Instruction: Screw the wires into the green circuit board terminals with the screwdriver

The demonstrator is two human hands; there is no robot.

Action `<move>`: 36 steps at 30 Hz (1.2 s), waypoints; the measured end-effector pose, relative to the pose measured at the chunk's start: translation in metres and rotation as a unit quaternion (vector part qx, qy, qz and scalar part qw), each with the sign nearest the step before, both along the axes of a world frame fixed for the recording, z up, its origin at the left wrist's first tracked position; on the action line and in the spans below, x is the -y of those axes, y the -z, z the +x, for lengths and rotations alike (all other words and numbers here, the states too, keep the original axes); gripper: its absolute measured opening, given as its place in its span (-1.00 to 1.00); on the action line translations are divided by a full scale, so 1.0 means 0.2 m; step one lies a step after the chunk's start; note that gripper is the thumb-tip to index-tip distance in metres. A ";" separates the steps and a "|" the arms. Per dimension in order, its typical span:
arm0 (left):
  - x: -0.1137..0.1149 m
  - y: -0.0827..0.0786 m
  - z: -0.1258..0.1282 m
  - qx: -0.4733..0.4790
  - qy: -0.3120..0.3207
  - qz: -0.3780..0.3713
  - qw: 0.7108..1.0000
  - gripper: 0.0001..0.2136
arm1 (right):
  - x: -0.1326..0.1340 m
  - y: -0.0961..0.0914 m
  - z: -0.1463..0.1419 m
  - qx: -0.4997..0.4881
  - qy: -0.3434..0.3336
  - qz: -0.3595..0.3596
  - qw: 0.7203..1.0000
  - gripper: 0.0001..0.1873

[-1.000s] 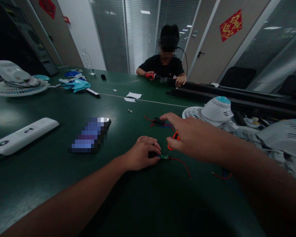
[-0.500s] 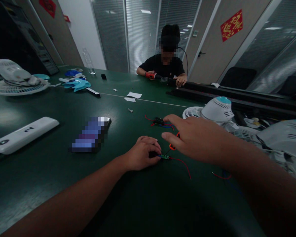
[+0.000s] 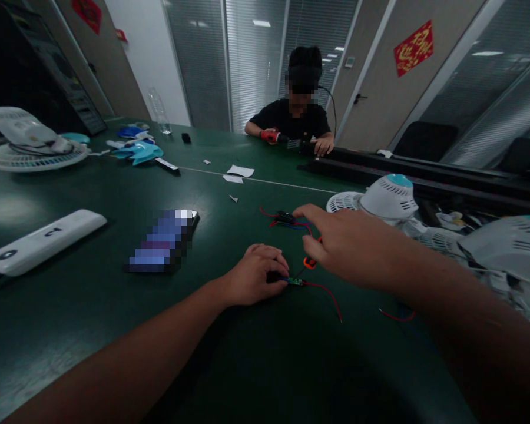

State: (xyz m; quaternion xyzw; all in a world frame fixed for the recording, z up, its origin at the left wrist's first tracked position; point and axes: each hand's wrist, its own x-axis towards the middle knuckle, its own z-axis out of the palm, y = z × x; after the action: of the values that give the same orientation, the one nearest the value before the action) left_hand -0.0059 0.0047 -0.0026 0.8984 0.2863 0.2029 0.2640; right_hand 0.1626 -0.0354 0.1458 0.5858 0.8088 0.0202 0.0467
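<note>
My left hand [image 3: 262,274] rests on the table with its fingers curled and closed on one end of a small green circuit board [image 3: 295,281]. A red wire [image 3: 329,292] trails from the board's free end. My right hand [image 3: 340,244] reaches in from the right, index finger stretched out and thumb apart from it. Its index fingertip is at a black module with red and blue wires [image 3: 285,217]. Under that hand an orange and black screwdriver [image 3: 309,262] points at the board. Part of its handle is hidden, and so are the other right fingers.
A phone [image 3: 163,241] and a white power strip-like bar [image 3: 48,240] lie to the left. White fan parts [image 3: 391,197] crowd the right side. More red wire [image 3: 400,318] lies near my right forearm. Across the table a person [image 3: 298,115] holds a red tool [image 3: 270,136].
My right thumb has drawn back to the right, nearer the index finger. My left hand, the circuit board and the screwdriver stay in place.
</note>
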 end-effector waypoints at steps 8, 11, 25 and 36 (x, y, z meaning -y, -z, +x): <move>0.00 0.01 0.00 0.005 -0.002 0.001 1.000 -0.88 | -0.01 0.01 0.02 -0.027 -0.011 0.009 1.000 -0.42; 0.00 0.01 0.00 0.005 0.000 0.003 1.000 -0.88 | 0.00 0.01 0.02 -0.037 -0.012 0.012 0.999 -0.39; 0.01 -0.01 0.00 0.002 0.005 0.011 1.000 -0.88 | 0.00 0.02 0.02 -0.049 -0.021 0.007 0.999 -0.39; 0.00 -0.01 0.00 0.000 0.004 0.007 1.000 -0.88 | 0.00 0.02 0.02 -0.059 -0.027 0.000 0.998 -0.38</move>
State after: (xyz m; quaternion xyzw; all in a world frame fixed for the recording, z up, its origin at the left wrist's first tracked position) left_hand -0.0058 0.0039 -0.0004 0.9015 0.2811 0.2040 0.2582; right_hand 0.1659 -0.0358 0.1427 0.5642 0.8255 -0.0128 -0.0015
